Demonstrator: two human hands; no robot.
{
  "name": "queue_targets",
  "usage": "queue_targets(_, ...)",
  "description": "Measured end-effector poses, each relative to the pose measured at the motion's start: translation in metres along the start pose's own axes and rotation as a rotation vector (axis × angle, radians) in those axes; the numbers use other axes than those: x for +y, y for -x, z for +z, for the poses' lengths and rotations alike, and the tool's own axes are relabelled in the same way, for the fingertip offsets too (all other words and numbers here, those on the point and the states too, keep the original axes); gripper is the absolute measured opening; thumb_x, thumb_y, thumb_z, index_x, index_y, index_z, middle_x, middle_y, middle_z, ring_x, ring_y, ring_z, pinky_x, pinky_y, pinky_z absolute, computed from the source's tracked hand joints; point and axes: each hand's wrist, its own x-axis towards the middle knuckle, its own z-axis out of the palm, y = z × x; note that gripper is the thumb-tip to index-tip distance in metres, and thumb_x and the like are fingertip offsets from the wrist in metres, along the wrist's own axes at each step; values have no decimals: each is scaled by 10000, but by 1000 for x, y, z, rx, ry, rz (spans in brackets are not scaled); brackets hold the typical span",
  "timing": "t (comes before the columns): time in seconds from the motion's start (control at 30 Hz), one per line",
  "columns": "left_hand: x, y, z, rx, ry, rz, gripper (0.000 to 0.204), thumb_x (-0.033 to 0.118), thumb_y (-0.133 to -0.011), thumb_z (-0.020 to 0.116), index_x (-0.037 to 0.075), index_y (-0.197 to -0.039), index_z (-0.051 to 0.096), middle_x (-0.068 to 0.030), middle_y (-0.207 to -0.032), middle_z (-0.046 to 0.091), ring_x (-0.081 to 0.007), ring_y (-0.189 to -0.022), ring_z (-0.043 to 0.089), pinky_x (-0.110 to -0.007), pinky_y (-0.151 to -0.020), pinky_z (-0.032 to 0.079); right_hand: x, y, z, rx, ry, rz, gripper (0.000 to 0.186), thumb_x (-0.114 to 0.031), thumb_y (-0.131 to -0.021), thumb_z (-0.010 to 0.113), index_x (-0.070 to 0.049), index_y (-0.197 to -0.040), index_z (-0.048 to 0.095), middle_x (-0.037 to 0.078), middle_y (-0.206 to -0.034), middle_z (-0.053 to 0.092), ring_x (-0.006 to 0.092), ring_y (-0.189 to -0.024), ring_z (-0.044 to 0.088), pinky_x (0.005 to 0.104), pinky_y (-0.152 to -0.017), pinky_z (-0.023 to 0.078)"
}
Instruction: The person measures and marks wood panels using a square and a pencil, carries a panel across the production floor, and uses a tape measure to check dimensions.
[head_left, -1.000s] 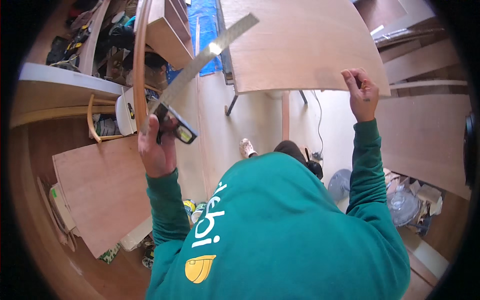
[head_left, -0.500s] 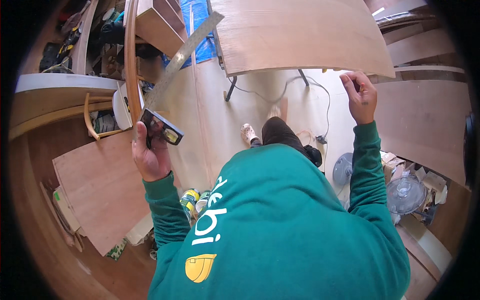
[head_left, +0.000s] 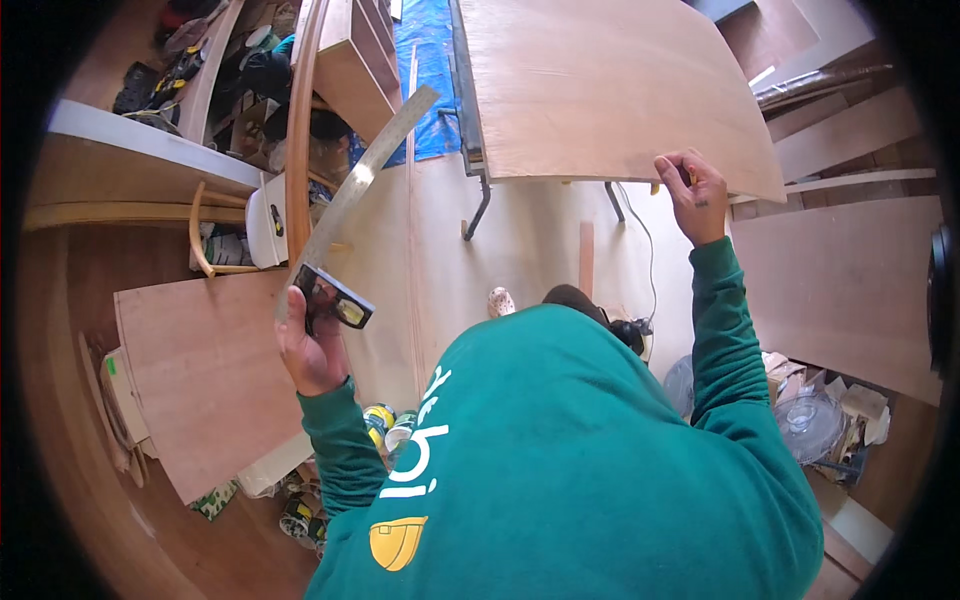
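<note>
My left hand (head_left: 312, 350) is closed around the black head of a combination square (head_left: 362, 180), which has a small yellowish vial. Its long steel blade points up and away to the right, in the air left of the worktable. My right hand (head_left: 698, 205) is pinched at the near edge of a large plywood sheet (head_left: 610, 90), toward its right corner. A thin orange-red bit shows between those fingers; most of it is hidden. The sheet lies on a stand with dark metal legs (head_left: 479, 208).
Left are a wooden chair (head_left: 200, 235), an upright wooden post (head_left: 299, 130) and a leaning board (head_left: 210, 380). A cord (head_left: 652, 250) trails on the floor. To the right are a clear fan (head_left: 810, 425) and more boards (head_left: 840, 270). Paint cans (head_left: 380, 420) stand near my left elbow.
The sheet sits lower in view and closer to me. My right hand has come from just below its near edge to overlap that edge. The square stays in my left hand.
</note>
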Motion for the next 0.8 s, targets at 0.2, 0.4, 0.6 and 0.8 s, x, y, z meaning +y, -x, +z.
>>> queue_targets(0.2,-19,7,-14,-59,129,-99,325,265,-1034,596,9,-1230,641,-99,-1105,732,-193,-1001,698,-361,-892,561,-18,-11,8,-13,4,-80,145,-125,-911,727,11,-863,712,62,-723,586,138,-658,535,283,-613,433)
queue_targets(0.4,-55,7,62,-266,171,-289,283,130,-1008,614,-7,-1256,598,-185,-1162,705,-275,-998,724,-381,-842,621,-38,17,22,-145,-130,-1,129,-102,-921,718,19,-877,715,66,-760,628,125,-683,557,272,-622,449)
queue_targets(0.6,-95,14,130,-321,182,-452,346,49,-1001,599,-20,-1317,476,-202,-1208,678,-278,-1063,701,-372,-882,610,-57,-2,37,-239,-56,-112,178,-162,-950,694,7,-903,721,69,-772,635,154,-691,584,297,-647,472)
queue_targets(0.8,-117,11,158,-190,167,-436,273,79,-1018,596,20,-1259,484,-169,-1232,675,-250,-1055,700,-360,-903,597,-55,-51,54,-281,-589,135,642,-510,-1083,407,31,-907,704,43,-762,589,159,-675,531,299,-680,465)
